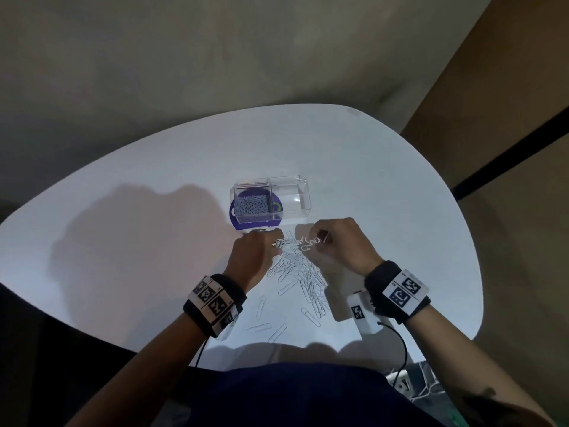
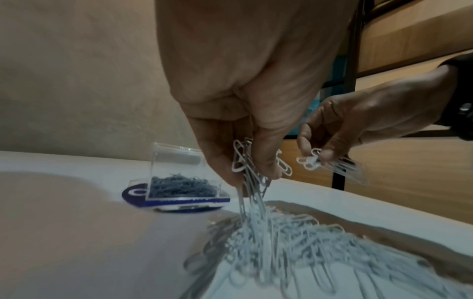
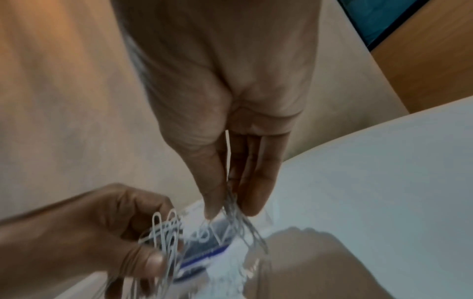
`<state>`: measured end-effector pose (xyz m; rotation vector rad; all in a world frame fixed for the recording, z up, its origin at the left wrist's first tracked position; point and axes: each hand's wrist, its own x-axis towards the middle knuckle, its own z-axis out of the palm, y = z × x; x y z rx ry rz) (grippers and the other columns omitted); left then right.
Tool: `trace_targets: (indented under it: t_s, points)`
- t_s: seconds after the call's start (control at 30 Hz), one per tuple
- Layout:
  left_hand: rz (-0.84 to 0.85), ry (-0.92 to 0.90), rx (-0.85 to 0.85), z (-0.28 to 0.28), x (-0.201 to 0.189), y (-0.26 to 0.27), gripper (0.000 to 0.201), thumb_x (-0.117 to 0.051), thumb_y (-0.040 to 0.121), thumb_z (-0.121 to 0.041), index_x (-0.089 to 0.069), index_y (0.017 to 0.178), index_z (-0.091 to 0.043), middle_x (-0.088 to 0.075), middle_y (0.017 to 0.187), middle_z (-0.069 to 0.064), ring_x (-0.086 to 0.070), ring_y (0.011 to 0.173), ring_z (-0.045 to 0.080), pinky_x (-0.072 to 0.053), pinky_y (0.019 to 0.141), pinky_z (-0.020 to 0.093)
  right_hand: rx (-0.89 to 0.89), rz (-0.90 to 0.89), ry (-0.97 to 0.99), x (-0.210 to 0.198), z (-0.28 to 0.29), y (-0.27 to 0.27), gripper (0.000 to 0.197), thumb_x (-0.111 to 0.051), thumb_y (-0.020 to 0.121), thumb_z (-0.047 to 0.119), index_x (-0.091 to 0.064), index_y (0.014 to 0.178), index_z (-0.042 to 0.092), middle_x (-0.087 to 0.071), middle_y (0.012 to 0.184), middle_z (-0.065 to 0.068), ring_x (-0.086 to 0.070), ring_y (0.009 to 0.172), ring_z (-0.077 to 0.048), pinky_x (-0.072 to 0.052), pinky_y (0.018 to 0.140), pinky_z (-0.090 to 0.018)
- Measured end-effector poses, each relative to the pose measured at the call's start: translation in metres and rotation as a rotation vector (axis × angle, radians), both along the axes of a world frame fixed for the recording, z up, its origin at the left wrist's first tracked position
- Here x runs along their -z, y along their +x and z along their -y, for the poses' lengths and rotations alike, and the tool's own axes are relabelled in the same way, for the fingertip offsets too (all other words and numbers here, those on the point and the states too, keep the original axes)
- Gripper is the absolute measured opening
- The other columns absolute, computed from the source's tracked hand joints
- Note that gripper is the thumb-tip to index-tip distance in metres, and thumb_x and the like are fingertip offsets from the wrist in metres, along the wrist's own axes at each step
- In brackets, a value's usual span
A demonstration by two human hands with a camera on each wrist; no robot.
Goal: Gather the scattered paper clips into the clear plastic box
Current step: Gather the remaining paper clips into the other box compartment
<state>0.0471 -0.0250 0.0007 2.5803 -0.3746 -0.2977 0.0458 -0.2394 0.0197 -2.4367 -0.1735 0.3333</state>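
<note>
The clear plastic box [image 1: 303, 197] stands open on the white table [image 1: 154, 211], its left compartment holding several paper clips [image 1: 251, 204]. A pile of white paper clips [image 1: 303, 272] lies just in front of the box, with loose ones trailing toward me. My left hand [image 1: 275, 243] pinches a hanging bunch of clips [image 2: 249, 161] just above the pile [image 2: 294, 242]. Beside it, my right hand [image 1: 320, 241] pinches a smaller bunch [image 3: 238, 220] between thumb and fingers. In the left wrist view the box [image 2: 179, 161] sits behind and left of my fingers.
A round purple disc [image 1: 235, 218] lies under the box. A white tagged block [image 1: 363, 312] rests by my right wrist. Single clips [image 1: 261, 306] lie near the table's front edge. A wooden panel [image 1: 508, 87] stands on the right, and cables [image 1: 403, 343] hang below the table.
</note>
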Motion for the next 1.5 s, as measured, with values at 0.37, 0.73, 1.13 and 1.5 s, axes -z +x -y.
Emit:
trace_targets:
  t_s: [0.37,0.73,1.13,1.5]
  points:
    - [-0.107,-0.308,-0.119,0.009,-0.016,0.010,0.017,-0.076,0.072,-0.014,-0.066,0.085,-0.009,-0.068,0.074,0.003,-0.067,0.068,0.023,-0.056,0.066,0.042,0.004,0.215,0.018,-0.022,-0.026,0.096,0.016,-0.075,0.081,0.010,-0.071,0.096,0.011,-0.059,0.083,0.000,-0.054,0.077,-0.017,-0.041,0.072,-0.029]
    - [-0.100,-0.456,-0.221,0.017,-0.035,0.033,0.010,-0.073,0.075,0.000,-0.065,0.078,0.005,-0.068,0.066,0.014,-0.068,0.056,0.028,-0.057,0.051,0.040,0.069,0.217,0.023,0.005,-0.023,0.103,0.018,-0.069,0.077,0.002,-0.073,0.089,0.015,-0.073,0.084,-0.001,-0.067,0.077,-0.019,-0.056,0.076,-0.037]
    - [0.018,0.061,-0.167,0.057,0.001,0.113,0.014,-0.063,0.080,-0.007,-0.070,0.092,-0.008,-0.071,0.096,0.013,-0.063,0.094,0.032,-0.046,0.077,0.032,0.239,0.111,0.119,0.012,0.031,0.029,0.009,-0.064,0.079,0.018,-0.069,0.073,0.023,-0.070,0.073,0.011,-0.066,0.071,-0.009,-0.056,0.072,-0.032]
    - [-0.221,-0.170,-0.096,0.041,-0.012,0.117,0.027,-0.060,0.081,0.007,-0.069,0.104,-0.005,-0.068,0.110,0.009,-0.066,0.098,0.023,-0.054,0.085,0.032,0.081,-0.053,-0.164,0.054,-0.006,0.009,0.019,-0.059,0.074,0.023,-0.041,0.069,0.021,-0.048,0.083,0.005,-0.049,0.079,-0.020,-0.042,0.064,-0.032]
